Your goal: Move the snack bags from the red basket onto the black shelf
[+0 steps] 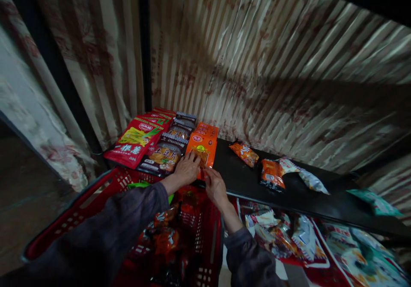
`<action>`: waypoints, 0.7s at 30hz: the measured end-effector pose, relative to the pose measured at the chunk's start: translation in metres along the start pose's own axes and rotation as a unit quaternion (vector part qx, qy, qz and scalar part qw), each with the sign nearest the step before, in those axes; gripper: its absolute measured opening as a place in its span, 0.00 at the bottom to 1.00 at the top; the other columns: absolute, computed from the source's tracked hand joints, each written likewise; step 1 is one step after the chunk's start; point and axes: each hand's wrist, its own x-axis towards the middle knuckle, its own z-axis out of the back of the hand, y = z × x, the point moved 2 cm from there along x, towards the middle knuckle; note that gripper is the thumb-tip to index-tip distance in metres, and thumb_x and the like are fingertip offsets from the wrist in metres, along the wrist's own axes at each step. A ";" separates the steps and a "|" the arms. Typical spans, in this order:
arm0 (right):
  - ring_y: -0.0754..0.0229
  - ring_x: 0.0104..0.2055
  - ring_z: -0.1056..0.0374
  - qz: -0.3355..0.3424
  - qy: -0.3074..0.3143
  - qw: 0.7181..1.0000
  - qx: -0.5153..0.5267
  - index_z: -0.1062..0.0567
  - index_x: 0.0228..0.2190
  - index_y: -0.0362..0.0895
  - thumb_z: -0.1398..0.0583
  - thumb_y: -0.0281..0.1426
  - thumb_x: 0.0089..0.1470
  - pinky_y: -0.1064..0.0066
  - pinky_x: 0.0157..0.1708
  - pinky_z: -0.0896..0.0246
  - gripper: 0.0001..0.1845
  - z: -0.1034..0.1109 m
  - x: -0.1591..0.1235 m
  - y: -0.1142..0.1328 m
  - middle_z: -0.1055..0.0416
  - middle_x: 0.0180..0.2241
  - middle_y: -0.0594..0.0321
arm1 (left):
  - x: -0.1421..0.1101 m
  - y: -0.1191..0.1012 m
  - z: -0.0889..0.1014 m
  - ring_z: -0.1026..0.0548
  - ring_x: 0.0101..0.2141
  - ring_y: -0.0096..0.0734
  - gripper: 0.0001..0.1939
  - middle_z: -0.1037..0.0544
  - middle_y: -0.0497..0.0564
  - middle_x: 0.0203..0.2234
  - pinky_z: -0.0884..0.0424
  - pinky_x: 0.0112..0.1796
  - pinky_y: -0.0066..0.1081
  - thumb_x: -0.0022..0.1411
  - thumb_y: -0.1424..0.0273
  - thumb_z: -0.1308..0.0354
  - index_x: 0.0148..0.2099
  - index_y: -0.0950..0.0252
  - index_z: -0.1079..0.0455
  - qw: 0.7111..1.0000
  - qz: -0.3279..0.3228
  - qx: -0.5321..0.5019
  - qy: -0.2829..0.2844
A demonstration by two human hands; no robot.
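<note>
Black shelf, seen from where I stood: overlapping red bags lay at the left, dark bags beside them, orange packets beside those. Farther right, two orange pouches lay loose; white packs were just beside the second. Teal bag lay apart, farthest right.

Packet rows at left on the shelf, basket before them, curtain behind

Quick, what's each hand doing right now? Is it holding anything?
Left hand: open, laid on the front rectangular orange plastic snack packet.
Right hand: at that packet's lower right edge; whether it's pinching cannot be told.
</note>
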 end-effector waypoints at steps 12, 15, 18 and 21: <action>0.54 0.45 0.25 -0.063 0.023 0.997 0.034 0.24 0.48 0.41 0.45 0.24 0.55 0.65 0.49 0.32 0.19 0.035 0.100 -0.041 0.22 0.44 0.52 | 0.084 0.002 0.028 0.45 0.65 0.48 0.25 0.35 0.59 0.63 0.47 0.62 0.49 0.68 0.64 0.55 0.64 0.64 0.38 0.996 0.033 -0.036 0.070; 0.54 0.47 0.26 -0.098 -0.001 0.995 0.020 0.24 0.48 0.40 0.46 0.23 0.56 0.64 0.51 0.34 0.20 0.031 0.134 -0.060 0.23 0.45 0.51 | 0.115 0.002 0.024 0.52 0.68 0.49 0.27 0.42 0.60 0.67 0.50 0.62 0.48 0.69 0.63 0.56 0.66 0.65 0.41 0.994 0.045 -0.042 0.095; 0.55 0.51 0.28 -0.142 -0.019 0.989 0.037 0.25 0.49 0.42 0.47 0.23 0.57 0.65 0.54 0.37 0.20 0.024 0.164 -0.078 0.24 0.48 0.53 | 0.146 0.010 0.020 0.54 0.68 0.50 0.29 0.46 0.63 0.68 0.53 0.63 0.46 0.68 0.64 0.53 0.68 0.69 0.44 0.993 0.064 -0.032 0.094; 0.57 0.52 0.28 -0.190 -0.013 0.980 0.061 0.27 0.51 0.44 0.46 0.26 0.57 0.67 0.54 0.37 0.21 0.013 0.191 -0.095 0.24 0.48 0.56 | 0.171 0.028 0.013 0.50 0.67 0.50 0.26 0.40 0.66 0.64 0.54 0.63 0.45 0.67 0.68 0.53 0.65 0.71 0.39 0.995 0.064 -0.012 0.081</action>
